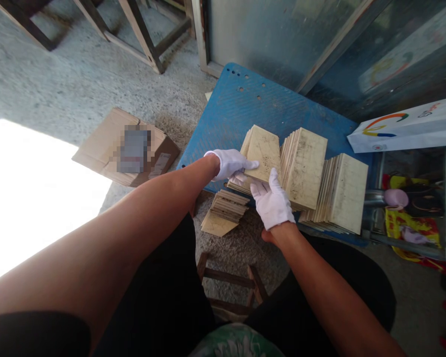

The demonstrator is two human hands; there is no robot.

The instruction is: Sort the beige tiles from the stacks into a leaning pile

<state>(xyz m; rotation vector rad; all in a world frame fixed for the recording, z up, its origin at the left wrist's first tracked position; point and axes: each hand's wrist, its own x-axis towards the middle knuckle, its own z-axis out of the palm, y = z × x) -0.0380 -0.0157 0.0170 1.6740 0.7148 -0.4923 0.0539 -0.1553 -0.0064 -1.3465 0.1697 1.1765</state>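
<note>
both hands (250,183) grip top tile (263,152) of leftmost stack (241,184), left at edge, right below

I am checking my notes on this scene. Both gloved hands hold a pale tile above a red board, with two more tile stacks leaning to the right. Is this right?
Not quite: the board is blue, not red, as the head view shows. The rest holds: the left hand and right hand, in white gloves, hold a pale tile, with two tile stacks leaning to the right.

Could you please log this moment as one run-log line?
left hand: on tile stack | right hand: on same stack | stack: on blue board | more tiles: on floor
</note>
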